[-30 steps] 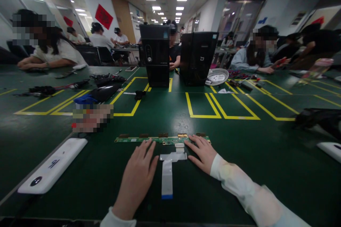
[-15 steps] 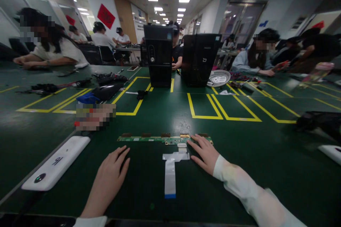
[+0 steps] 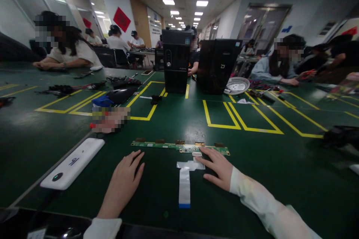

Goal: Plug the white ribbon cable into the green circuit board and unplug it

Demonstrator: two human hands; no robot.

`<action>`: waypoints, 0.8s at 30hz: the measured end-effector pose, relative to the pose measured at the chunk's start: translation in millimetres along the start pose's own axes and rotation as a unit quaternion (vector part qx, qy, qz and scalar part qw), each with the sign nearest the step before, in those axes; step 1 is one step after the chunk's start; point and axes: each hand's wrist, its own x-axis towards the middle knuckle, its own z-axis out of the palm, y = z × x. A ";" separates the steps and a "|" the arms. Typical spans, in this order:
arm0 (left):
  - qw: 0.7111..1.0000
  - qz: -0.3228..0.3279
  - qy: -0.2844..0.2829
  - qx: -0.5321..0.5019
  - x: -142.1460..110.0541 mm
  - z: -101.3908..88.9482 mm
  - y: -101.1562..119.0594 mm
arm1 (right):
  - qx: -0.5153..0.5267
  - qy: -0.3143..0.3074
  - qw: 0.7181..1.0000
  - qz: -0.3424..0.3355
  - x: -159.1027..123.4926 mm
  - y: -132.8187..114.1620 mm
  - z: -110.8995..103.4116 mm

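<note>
A long, narrow green circuit board (image 3: 168, 146) lies flat on the green table (image 3: 157, 190), with several brown-gold tabs along its far edge. From the white connector (image 3: 196, 154) near its right part, a white ribbon cable (image 3: 184, 185) runs toward me in a folded shape and ends in a blue tip. My left hand (image 3: 126, 171) rests open on the table just short of the board's left part, holding nothing. Over the connector end lies my right hand (image 3: 217, 166), fingers spread, the fingertips at the board's near edge and the cable; whether they press on it I cannot tell.
A white oblong device (image 3: 73, 164) lies at left. Two black computer towers (image 3: 176, 63) stand ahead, beside a white basket (image 3: 237, 86). Yellow tape (image 3: 224, 126) marks boxes on the table. Dark cables (image 3: 58, 89) lie further left. Several people sit around.
The whole view has shifted, so things appear further right. My right fingers have moved slightly nearer the connector and cable. My left hand stays open beside the board.
</note>
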 end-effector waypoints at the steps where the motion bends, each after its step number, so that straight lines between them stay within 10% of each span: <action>1: 1.000 0.000 -0.001 0.002 0.0 0.6 -0.1 | 0.000 -0.003 1.000 0.001 -0.3 0.2 0.0; 12: 1.000 0.001 0.004 0.000 -0.5 0.1 -1.0 | -0.032 0.017 0.998 0.053 -47.6 2.1 -1.9; 24: 1.000 0.007 -0.006 0.009 -0.5 7.4 -10.9 | -0.126 0.110 0.956 0.241 -220.1 39.8 -2.4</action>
